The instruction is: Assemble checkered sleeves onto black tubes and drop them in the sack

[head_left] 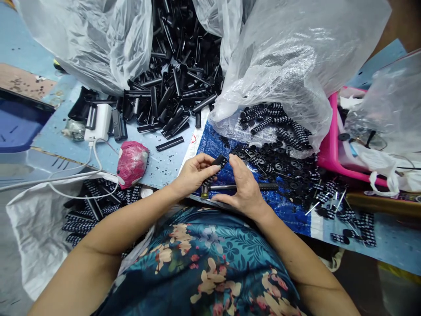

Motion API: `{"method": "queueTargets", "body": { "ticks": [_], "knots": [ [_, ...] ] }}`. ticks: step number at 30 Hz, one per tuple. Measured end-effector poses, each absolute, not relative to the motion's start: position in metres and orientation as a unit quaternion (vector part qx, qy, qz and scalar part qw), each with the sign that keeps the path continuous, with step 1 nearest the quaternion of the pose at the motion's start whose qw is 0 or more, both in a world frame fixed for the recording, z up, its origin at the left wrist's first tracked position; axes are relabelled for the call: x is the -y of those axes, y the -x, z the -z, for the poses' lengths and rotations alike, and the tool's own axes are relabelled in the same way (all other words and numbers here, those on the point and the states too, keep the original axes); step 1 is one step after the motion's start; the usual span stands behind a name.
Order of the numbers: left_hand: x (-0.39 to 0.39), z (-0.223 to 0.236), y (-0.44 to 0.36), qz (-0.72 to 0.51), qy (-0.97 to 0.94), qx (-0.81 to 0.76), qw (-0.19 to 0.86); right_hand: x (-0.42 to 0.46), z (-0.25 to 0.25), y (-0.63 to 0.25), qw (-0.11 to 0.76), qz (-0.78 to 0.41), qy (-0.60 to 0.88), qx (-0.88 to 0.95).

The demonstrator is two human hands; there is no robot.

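My left hand [197, 171] is closed around a short black plastic piece [219, 161], thumb on top, with a dotted black roller-like part showing beneath the fingers. Just to its right is my right hand [245, 186], fingers and thumb spread apart and nothing visible in it; whether a fingertip touches the piece I cannot tell. A metal rod [223, 187] with a yellowish end lies on the blue sheet [289, 215], passing behind my right hand. Black round discs [286, 164] and dotted black rollers [279, 118] are heaped to the right.
Black plastic channel pieces [174, 87] pile up at the back between clear plastic bags [279, 52]. A pink wrapped bundle [133, 163] and a white charger with cable [98, 122] lie left. A pink basket [333, 136] stands right; a white sack [29, 237] holds dotted parts.
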State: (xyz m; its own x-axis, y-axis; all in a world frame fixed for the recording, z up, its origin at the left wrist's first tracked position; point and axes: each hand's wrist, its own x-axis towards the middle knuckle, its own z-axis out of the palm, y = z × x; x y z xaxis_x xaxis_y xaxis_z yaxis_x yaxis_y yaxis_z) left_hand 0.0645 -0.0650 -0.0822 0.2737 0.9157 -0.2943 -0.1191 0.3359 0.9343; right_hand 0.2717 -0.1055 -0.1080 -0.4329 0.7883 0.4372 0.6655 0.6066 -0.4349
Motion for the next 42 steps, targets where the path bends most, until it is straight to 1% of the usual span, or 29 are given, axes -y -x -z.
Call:
{"method": "queueTargets", "body": {
  "ticks": [2, 4, 5, 6, 9, 10, 11, 12, 15, 16, 17, 20, 21, 23, 26, 28, 30, 32, 34, 35, 36, 37, 38, 39, 41, 42],
  "knots": [
    [0.055, 0.084, -0.046, -0.358, -0.575, -0.507, 0.533, 0.112, 0.114, -0.281, 0.253, -0.090, 0.441, 0.856],
    [0.043, 0.085, -0.027, -0.285, -0.674, -0.541, 0.415, 0.117, 0.118, -0.289, 0.213, -0.072, 0.451, 0.864],
    [0.038, 0.087, -0.019, -0.245, -0.700, -0.548, 0.387, 0.119, 0.118, -0.291, 0.212, -0.063, 0.458, 0.861],
    [0.033, 0.089, -0.013, -0.210, -0.715, -0.547, 0.381, 0.119, 0.117, -0.292, 0.228, -0.055, 0.466, 0.853],
    [0.026, 0.096, -0.006, -0.172, -0.703, -0.525, 0.448, 0.112, 0.108, -0.287, 0.319, -0.038, 0.491, 0.810],
    [0.025, 0.098, -0.006, -0.176, -0.688, -0.518, 0.476, 0.107, 0.105, -0.283, 0.338, -0.036, 0.497, 0.798],
    [0.026, 0.100, -0.008, -0.185, -0.673, -0.516, 0.497, 0.103, 0.102, -0.278, 0.339, -0.034, 0.500, 0.796],
    [0.026, 0.102, -0.010, -0.195, -0.661, -0.517, 0.509, 0.098, 0.100, -0.274, 0.322, -0.032, 0.503, 0.802],
    [0.028, 0.106, -0.014, -0.199, -0.650, -0.522, 0.516, 0.089, 0.096, -0.262, 0.231, -0.024, 0.503, 0.833],
    [0.027, 0.106, -0.015, -0.195, -0.652, -0.521, 0.515, 0.089, 0.095, -0.260, 0.224, -0.025, 0.498, 0.837],
    [0.025, 0.106, -0.015, -0.189, -0.657, -0.519, 0.513, 0.089, 0.094, -0.258, 0.238, -0.028, 0.489, 0.838],
    [0.018, 0.105, -0.012, -0.160, -0.674, -0.517, 0.502, 0.095, 0.092, -0.255, 0.331, -0.032, 0.422, 0.844],
    [0.016, 0.104, -0.012, -0.149, -0.679, -0.517, 0.499, 0.097, 0.093, -0.253, 0.343, -0.031, 0.394, 0.852],
    [0.013, 0.104, -0.014, -0.131, -0.688, -0.514, 0.496, 0.100, 0.095, -0.246, 0.315, -0.026, 0.357, 0.879],
    [0.013, 0.104, -0.025, -0.118, -0.714, -0.510, 0.465, 0.101, 0.097, -0.236, 0.216, -0.032, 0.356, 0.909],
    [0.015, 0.099, -0.028, -0.122, -0.734, -0.523, 0.416, 0.101, 0.096, -0.237, 0.202, -0.056, 0.346, 0.914],
    [0.018, 0.085, -0.016, -0.116, -0.751, -0.526, 0.382, 0.102, 0.095, -0.246, 0.219, -0.087, 0.324, 0.916],
    [0.020, 0.063, 0.016, -0.063, -0.767, -0.484, 0.417, 0.105, 0.096, -0.262, 0.238, -0.101, 0.323, 0.910],
    [0.023, 0.038, 0.060, 0.069, -0.755, -0.381, 0.529, 0.109, 0.102, -0.279, 0.252, -0.089, 0.353, 0.897],
    [0.024, 0.028, 0.081, 0.119, -0.731, -0.361, 0.567, 0.111, 0.107, -0.286, 0.257, -0.078, 0.372, 0.889],
    [0.025, 0.020, 0.097, 0.136, -0.714, -0.371, 0.578, 0.112, 0.111, -0.290, 0.258, -0.065, 0.389, 0.882],
    [0.025, 0.016, 0.106, 0.134, -0.714, -0.390, 0.565, 0.112, 0.114, -0.292, 0.254, -0.054, 0.403, 0.878],
    [0.026, 0.016, 0.109, 0.113, -0.729, -0.425, 0.525, 0.112, 0.117, -0.291, 0.246, -0.046, 0.414, 0.875],
    [0.025, 0.020, 0.105, 0.080, -0.754, -0.465, 0.457, 0.112, 0.118, -0.288, 0.236, -0.042, 0.421, 0.875],
    [0.021, 0.037, 0.085, 0.026, -0.803, -0.530, 0.272, 0.109, 0.116, -0.281, 0.218, -0.049, 0.427, 0.876],
    [0.018, 0.048, 0.072, 0.018, -0.817, -0.547, 0.184, 0.107, 0.114, -0.279, 0.215, -0.058, 0.425, 0.877]
  ]
}}
